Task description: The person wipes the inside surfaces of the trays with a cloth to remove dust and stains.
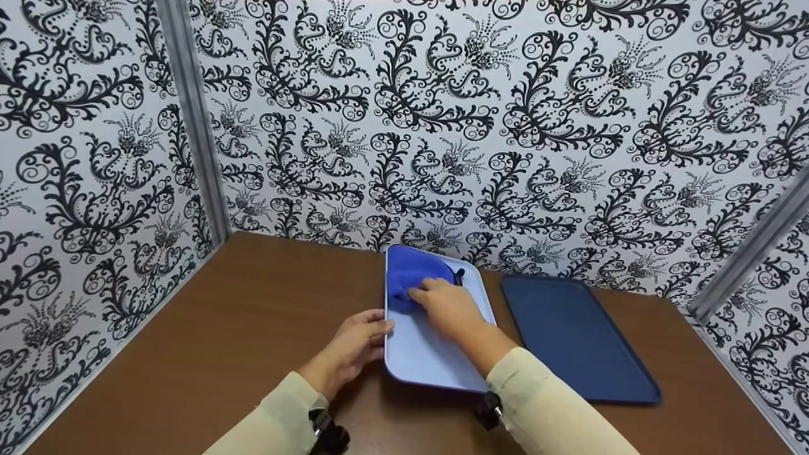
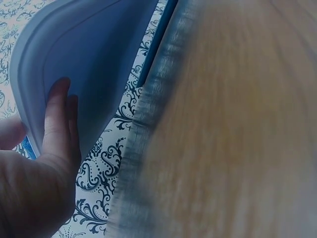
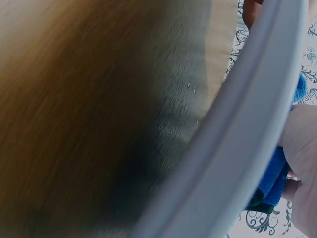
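A light blue tray (image 1: 430,354) is tilted up above the table, its face toward the head camera. My left hand (image 1: 359,344) grips it by the left edge; in the left wrist view the thumb is at the rim and the fingers (image 2: 58,124) lie along the underside. On the tray's far part, my right hand (image 1: 449,306) holds a bunched blue cloth (image 1: 411,268) against the surface, fingers curled into it. A small black piece (image 1: 460,274) shows at the cloth's right side. In the right wrist view, the tray's rim (image 3: 247,119) partly hides the cloth (image 3: 274,176) and hand.
To the right, a dark blue tray (image 1: 578,335) lies flat on the brown wooden table (image 1: 253,316). Walls with a black-and-white scroll pattern (image 1: 442,126) close off the back and both sides. Dark wrist cameras (image 1: 330,436) sit at both cuffs.
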Motion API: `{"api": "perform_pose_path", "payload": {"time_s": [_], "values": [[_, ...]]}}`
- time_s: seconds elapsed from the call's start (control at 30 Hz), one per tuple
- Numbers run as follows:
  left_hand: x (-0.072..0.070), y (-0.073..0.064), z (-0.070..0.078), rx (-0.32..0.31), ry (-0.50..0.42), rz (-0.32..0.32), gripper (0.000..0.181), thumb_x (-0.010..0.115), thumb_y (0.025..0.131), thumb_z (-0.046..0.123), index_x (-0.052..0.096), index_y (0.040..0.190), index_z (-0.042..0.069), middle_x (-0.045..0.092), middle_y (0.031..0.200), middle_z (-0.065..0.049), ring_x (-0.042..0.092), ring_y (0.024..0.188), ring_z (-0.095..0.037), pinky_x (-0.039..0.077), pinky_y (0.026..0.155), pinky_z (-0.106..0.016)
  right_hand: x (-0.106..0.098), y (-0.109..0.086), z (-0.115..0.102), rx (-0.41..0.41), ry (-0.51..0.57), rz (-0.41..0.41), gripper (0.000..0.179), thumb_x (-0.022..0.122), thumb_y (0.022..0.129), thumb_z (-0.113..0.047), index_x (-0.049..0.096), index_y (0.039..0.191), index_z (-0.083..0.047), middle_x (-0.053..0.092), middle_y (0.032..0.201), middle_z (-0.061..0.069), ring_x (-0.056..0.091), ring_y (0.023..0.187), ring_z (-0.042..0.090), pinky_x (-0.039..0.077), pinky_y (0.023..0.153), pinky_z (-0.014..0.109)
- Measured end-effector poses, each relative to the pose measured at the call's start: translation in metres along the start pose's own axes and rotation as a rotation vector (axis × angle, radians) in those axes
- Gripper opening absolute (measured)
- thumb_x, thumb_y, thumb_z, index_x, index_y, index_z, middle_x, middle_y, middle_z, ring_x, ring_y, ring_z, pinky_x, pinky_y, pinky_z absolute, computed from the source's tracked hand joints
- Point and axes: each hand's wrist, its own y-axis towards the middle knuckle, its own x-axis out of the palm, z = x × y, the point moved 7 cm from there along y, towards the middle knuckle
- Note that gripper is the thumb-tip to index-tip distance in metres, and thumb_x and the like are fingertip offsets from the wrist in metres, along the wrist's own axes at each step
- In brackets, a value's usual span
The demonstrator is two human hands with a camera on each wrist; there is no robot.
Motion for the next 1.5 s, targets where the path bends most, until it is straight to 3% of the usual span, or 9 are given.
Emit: {"api": "perform_pose_path", "payload": {"time_s": [0.13, 0.4, 0.53, 0.83, 1.17, 1.5], "values": [[-0.001, -0.001, 0.001, 0.001, 0.008, 0.007, 0.039, 0.06, 0.099, 0.009, 0.053, 0.133, -0.008, 0.067, 0.094, -0.001, 0.068, 0.087, -0.013, 0.059, 0.079, -0.032, -0.001, -0.002, 0.001, -0.033, 0.004, -0.02, 0.034, 0.061, 0.099, -0.011, 0.073, 0.13, -0.02, 0.072, 0.117, 0.005, 0.068, 0.106, 0.027, 0.06, 0.088, 0.043], [-0.003, -0.001, -0.001, 0.008, 0.005, 0.007, 0.038, 0.059, 0.1, 0.009, 0.053, 0.134, -0.009, 0.069, 0.095, -0.002, 0.07, 0.088, -0.014, 0.06, 0.08, -0.032, -0.002, -0.008, 0.005, -0.139, -0.033, 0.029, 0.036, 0.066, 0.092, -0.005, 0.076, 0.122, -0.02, 0.071, 0.109, 0.003, 0.068, 0.099, 0.024, 0.059, 0.08, 0.04], [-0.003, 0.001, -0.002, 0.005, 0.0, 0.015, 0.037, 0.059, 0.1, 0.009, 0.054, 0.132, -0.009, 0.069, 0.094, -0.002, 0.069, 0.087, -0.013, 0.06, 0.079, -0.032, 0.0, -0.011, 0.01, -0.15, -0.044, 0.025, 0.033, 0.065, 0.094, -0.007, 0.077, 0.122, -0.021, 0.071, 0.109, 0.002, 0.068, 0.099, 0.023, 0.059, 0.08, 0.039], [-0.003, 0.0, -0.001, 0.01, 0.001, 0.017, 0.039, 0.06, 0.1, 0.008, 0.052, 0.133, -0.01, 0.069, 0.094, -0.001, 0.069, 0.086, -0.013, 0.06, 0.078, -0.032, 0.001, -0.017, 0.024, -0.129, -0.036, 0.019, 0.031, 0.064, 0.096, -0.009, 0.077, 0.122, -0.02, 0.071, 0.111, 0.002, 0.069, 0.101, 0.023, 0.06, 0.085, 0.038], [-0.002, 0.0, -0.001, 0.011, 0.005, 0.012, 0.039, 0.061, 0.1, 0.01, 0.054, 0.133, -0.01, 0.072, 0.096, -0.002, 0.07, 0.087, -0.014, 0.06, 0.079, -0.033, 0.005, -0.028, 0.042, -0.071, -0.049, 0.001, 0.032, 0.063, 0.096, -0.009, 0.077, 0.122, -0.021, 0.071, 0.11, 0.004, 0.07, 0.1, 0.026, 0.06, 0.08, 0.042], [0.0, 0.002, -0.002, 0.026, -0.004, -0.008, 0.041, 0.06, 0.1, 0.009, 0.052, 0.135, -0.01, 0.071, 0.097, -0.001, 0.069, 0.09, -0.013, 0.06, 0.081, -0.033, 0.012, -0.034, 0.057, 0.017, -0.052, -0.058, 0.037, 0.062, 0.096, -0.006, 0.075, 0.127, -0.021, 0.071, 0.119, 0.005, 0.069, 0.11, 0.029, 0.059, 0.088, 0.046]]}}
